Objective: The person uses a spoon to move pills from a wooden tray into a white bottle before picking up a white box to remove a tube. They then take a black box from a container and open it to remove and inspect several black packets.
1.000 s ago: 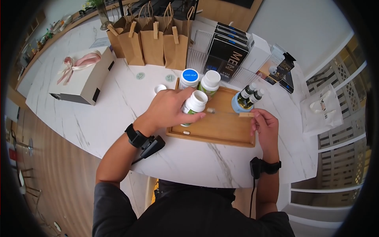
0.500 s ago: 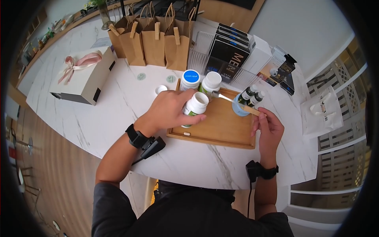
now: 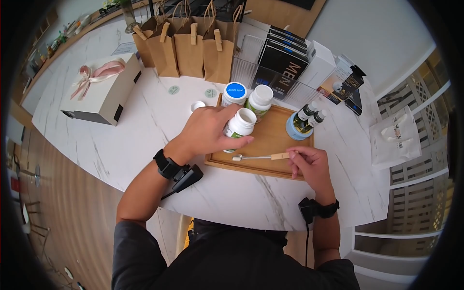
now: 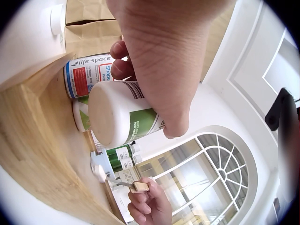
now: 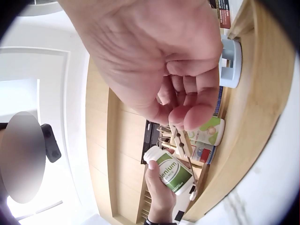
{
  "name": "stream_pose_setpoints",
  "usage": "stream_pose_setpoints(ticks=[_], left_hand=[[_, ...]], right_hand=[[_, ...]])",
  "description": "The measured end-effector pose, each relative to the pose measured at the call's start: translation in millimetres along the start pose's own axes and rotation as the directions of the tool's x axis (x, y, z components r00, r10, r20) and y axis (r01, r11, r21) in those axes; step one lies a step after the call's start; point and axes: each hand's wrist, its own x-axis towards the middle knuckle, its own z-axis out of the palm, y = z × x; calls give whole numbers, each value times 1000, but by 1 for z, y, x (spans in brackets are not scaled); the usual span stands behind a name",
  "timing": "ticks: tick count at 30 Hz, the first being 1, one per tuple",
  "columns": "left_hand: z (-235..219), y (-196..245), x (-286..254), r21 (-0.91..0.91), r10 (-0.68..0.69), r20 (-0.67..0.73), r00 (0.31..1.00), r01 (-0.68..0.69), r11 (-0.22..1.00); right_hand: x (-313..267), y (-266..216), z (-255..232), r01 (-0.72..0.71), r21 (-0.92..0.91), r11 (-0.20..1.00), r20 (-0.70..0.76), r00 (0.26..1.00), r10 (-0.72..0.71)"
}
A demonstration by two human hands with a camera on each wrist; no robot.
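In the head view my left hand grips an uncapped white bottle over the left part of the wooden tray. The left wrist view shows the bottle's base and part of its green label. My right hand pinches the end of a wooden clothespin. From the clothespin a thin metal shaft runs left to a spoon-like, whitish tip, low over the tray's front edge and close to the bottle. The right wrist view shows the clothespin between thumb and fingertips.
Two capped bottles, one blue-topped, one white-topped, stand behind the held one. A blue holder carries small dark bottles. A white cap lies left of the tray. Paper bags, boxes and a ribboned box surround it.
The right hand has swung the clothespin and shaft from near the blue holder down and left to the tray's front. The white capsule seen there before is hidden or on the tip. The left hand stays.
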Motion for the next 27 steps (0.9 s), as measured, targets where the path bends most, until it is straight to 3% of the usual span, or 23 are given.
stream_pose_setpoints(ticks=[5,8,12,14,17,20,21,23,25,27], left_hand=[[-1,1,1,7,6,18,1000,-6,1000],[-1,2,0,1,-19,35,999,19,1000],[-1,3,1,5,-67,109,992,66,998],[-1,4,1,9,-60,119,991,59,998],[-1,3,1,33,-35,92,995,32,999],[-1,1,1,27,-22,72,997,20,999],[-2,1,1,10,-39,9,999,39,999],[-3,2,1,-9,-42,-40,998,41,999],[-3,4,1,-200,-149,-259,954,98,975],[-3,-3,1,-262,-133,-280,951,58,963]], right_hand=[[6,0,-15,38,62,997,-150,988,-28],[4,-10,-15,164,103,981,-353,928,-118],[-1,-18,-1,277,75,958,-419,880,-222],[-4,-16,4,363,-37,931,-344,870,-353],[-2,-14,1,400,-24,916,-406,833,-375],[1,-14,-15,381,5,925,-476,814,-333],[0,-14,-23,385,6,923,-487,807,-334],[-3,-11,-43,277,-71,958,-386,878,-283],[-9,-10,-55,224,-88,971,-377,894,-240],[-14,-4,-64,169,-102,980,-370,908,-195]])
